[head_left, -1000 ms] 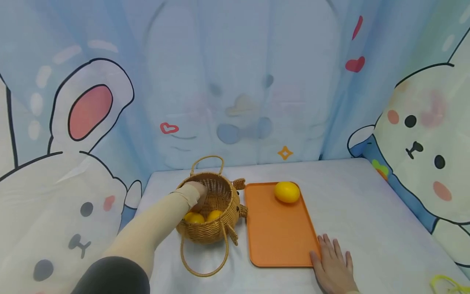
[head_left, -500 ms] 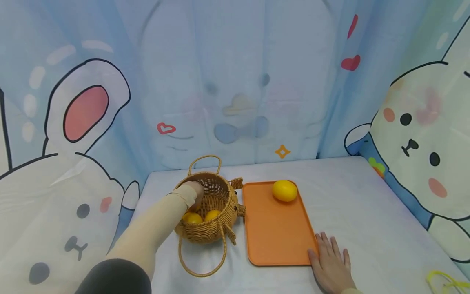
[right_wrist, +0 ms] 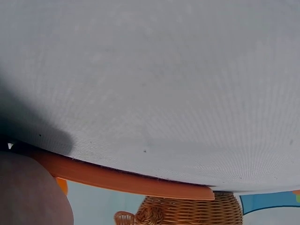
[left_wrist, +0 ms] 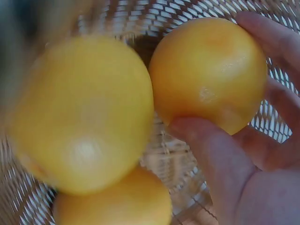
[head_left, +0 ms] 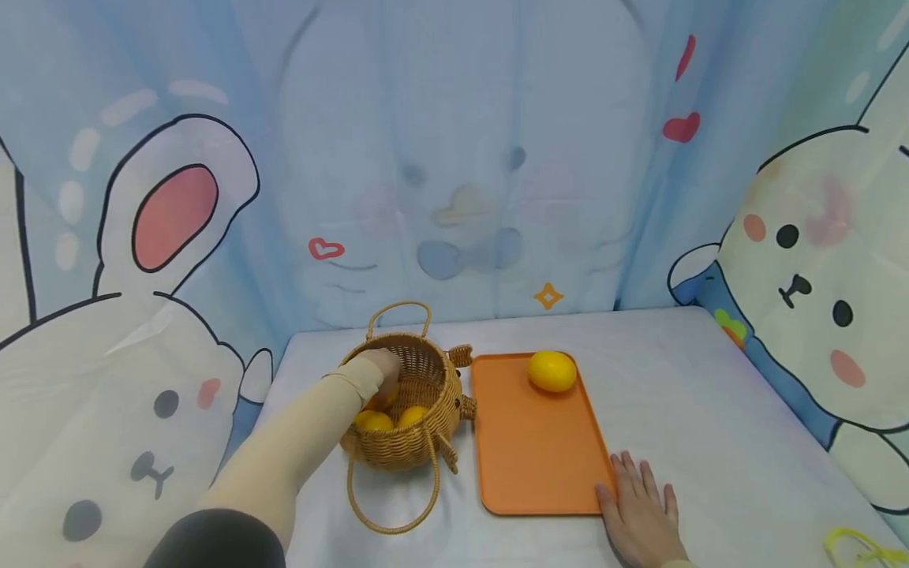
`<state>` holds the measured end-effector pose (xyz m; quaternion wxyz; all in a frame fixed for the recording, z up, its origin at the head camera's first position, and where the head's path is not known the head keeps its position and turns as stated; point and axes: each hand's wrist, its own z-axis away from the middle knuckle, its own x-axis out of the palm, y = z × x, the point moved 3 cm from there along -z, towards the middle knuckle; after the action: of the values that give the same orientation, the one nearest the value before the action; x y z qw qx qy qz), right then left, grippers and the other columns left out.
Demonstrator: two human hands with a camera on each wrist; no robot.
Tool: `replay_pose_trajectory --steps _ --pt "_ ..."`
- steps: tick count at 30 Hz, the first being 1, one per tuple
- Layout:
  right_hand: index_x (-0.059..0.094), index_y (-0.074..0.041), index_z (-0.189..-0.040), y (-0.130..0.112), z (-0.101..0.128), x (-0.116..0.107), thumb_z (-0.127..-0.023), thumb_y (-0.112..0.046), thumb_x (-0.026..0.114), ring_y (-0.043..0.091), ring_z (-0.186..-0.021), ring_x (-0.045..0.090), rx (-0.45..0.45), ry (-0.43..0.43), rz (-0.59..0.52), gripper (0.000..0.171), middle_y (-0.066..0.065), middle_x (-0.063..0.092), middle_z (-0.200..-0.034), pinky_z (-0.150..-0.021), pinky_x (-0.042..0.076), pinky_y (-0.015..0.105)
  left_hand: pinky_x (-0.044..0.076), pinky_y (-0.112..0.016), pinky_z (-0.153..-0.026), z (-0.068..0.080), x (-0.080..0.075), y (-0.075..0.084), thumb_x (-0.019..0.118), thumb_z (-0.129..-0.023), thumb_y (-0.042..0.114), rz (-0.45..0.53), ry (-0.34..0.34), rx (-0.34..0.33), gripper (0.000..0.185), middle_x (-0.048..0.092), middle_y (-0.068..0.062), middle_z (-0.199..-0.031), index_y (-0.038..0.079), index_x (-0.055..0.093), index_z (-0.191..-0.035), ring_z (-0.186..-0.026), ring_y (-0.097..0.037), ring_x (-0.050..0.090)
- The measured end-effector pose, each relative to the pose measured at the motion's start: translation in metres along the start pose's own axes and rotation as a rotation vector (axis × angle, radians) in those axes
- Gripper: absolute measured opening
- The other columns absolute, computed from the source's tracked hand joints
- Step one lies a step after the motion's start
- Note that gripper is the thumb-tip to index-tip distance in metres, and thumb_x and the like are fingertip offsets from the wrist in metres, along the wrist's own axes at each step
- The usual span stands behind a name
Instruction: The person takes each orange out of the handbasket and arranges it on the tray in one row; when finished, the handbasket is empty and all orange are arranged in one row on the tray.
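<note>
Your left hand [head_left: 379, 369] is inside the wicker basket [head_left: 426, 426], which stands on the counter [head_left: 710, 410] just left of the orange tray [head_left: 533, 450]. The left wrist view shows the thumb and fingers [left_wrist: 276, 42] curled round one orange fruit [left_wrist: 208, 70]; the grip looks formed, but the fruit is not yet lifted clear of the basket. Two more fruits [left_wrist: 82, 112] lie touching or just beside it on the basket floor, and the head view shows two of them [head_left: 374, 420] at the near wall.

Your right hand [head_left: 642, 517] lies flat on the counter, fingers straight and slightly spread, holding nothing, its thumb side against the tray's near right corner. The right wrist view shows only the tray edge [right_wrist: 126, 180] and the basket beyond it.

Progress, as judged from the layout: one yellow fruit [head_left: 551, 371] already sits at the far end of the tray. Three remain in the basket, one of them in hand. Most of the tray surface is unoccupied
</note>
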<state>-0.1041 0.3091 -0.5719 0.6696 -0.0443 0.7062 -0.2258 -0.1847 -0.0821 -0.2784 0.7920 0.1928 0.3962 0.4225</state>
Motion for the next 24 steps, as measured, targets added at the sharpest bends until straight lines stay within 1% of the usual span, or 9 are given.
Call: replay_pose_trajectory --steps 2,4,5,7,9,11,14,20,24 --pt "0.022 0.007 -0.143 0.0 0.0 0.0 -0.098 -0.052 0.021 0.046 -0.134 0.002 0.003 0.003 0.002 0.074 0.029 0.017 -0.146 -0.096 -0.016 0.063 0.041 -0.051 -0.078 -0.052 0.01 0.008 0.059 -0.073 0.063 -0.176 -0.007 0.058 0.054 0.048 -0.003 -0.117 0.022 0.056 -0.106 -0.105 -0.027 0.043" --pt "0.023 0.007 -0.142 -0.001 0.0 0.0 -0.098 -0.052 0.021 0.047 -0.133 0.002 0.01 0.003 0.003 0.074 0.029 0.017 -0.146 -0.096 -0.015 0.063 0.043 -0.039 -0.07 -0.108 0.025 0.021 0.058 -0.083 0.033 -0.534 -0.034 0.185 0.022 0.052 -0.003 -0.106 0.018 0.057 -0.1 -0.093 -0.023 0.046" --pt "0.023 0.007 -0.142 -0.001 0.0 0.0 -0.098 -0.053 0.02 0.047 -0.133 0.002 0.012 0.002 0.004 0.075 0.029 0.017 -0.146 -0.096 -0.015 0.063 0.041 -0.036 -0.065 -0.132 0.032 0.029 0.055 -0.085 0.02 -0.737 -0.038 0.238 0.017 0.053 -0.005 -0.106 0.017 0.059 -0.101 -0.089 -0.022 0.047" --pt "0.023 0.007 -0.142 -0.001 0.0 -0.001 -0.098 -0.053 0.02 0.047 -0.133 0.002 0.013 -0.001 0.004 0.075 0.029 0.017 -0.146 -0.096 -0.015 0.063 0.039 -0.033 -0.062 -0.168 0.043 0.042 0.056 -0.083 0.003 -1.071 -0.045 0.377 0.035 0.054 -0.005 -0.115 0.016 0.059 -0.115 -0.089 -0.021 0.047" --pt "0.023 0.007 -0.142 -0.002 -0.001 -0.002 -0.098 -0.053 0.02 0.047 -0.133 0.002 0.013 -0.002 0.003 0.075 0.029 0.017 -0.145 -0.096 -0.015 0.063 0.038 -0.033 -0.065 -0.187 0.05 0.051 0.061 -0.083 0.004 -1.232 -0.038 0.491 0.05 0.05 -0.002 -0.129 0.023 0.055 -0.129 -0.099 -0.017 0.047" --pt "0.023 0.007 -0.142 -0.001 -0.001 -0.002 -0.097 -0.053 0.02 0.047 -0.133 0.002 0.016 -0.003 0.003 0.075 0.029 0.017 -0.145 -0.096 -0.014 0.063 0.039 -0.035 -0.069 -0.192 0.051 0.056 0.064 -0.082 0.007 -1.234 -0.063 0.529 0.058 0.045 -0.002 -0.137 0.024 0.05 -0.135 -0.111 -0.019 0.046" --pt "0.023 0.007 -0.142 -0.001 -0.002 -0.001 -0.097 -0.053 0.021 0.047 -0.133 0.003 0.02 0.0 0.004 0.075 0.029 0.018 -0.145 -0.096 -0.014 0.063 0.04 -0.036 -0.078 -0.186 0.047 0.063 0.068 -0.078 0.012 -1.189 -0.089 0.577 0.061 0.043 -0.002 -0.138 0.023 0.049 -0.135 -0.123 -0.022 0.04" --pt "0.024 0.008 -0.141 0.0 -0.003 0.001 -0.097 -0.053 0.021 0.047 -0.133 0.003 0.015 0.001 -0.001 0.076 0.03 0.018 -0.145 -0.096 -0.015 0.063 0.041 -0.035 -0.077 -0.161 0.032 0.079 0.069 -0.079 0.018 -1.051 -0.174 0.649 0.062 0.042 -0.004 -0.137 0.024 0.047 -0.135 -0.113 -0.022 0.043" --pt "0.023 0.009 -0.141 0.001 -0.004 0.001 -0.097 -0.054 0.019 0.048 -0.133 0.001 0.018 -0.008 0.001 0.077 0.03 0.016 -0.145 -0.095 -0.016 0.062 0.039 -0.034 -0.08 -0.147 0.026 0.087 0.07 -0.079 0.021 -0.967 -0.167 0.748 0.061 0.04 -0.001 -0.139 0.028 0.046 -0.135 -0.112 -0.019 0.042"
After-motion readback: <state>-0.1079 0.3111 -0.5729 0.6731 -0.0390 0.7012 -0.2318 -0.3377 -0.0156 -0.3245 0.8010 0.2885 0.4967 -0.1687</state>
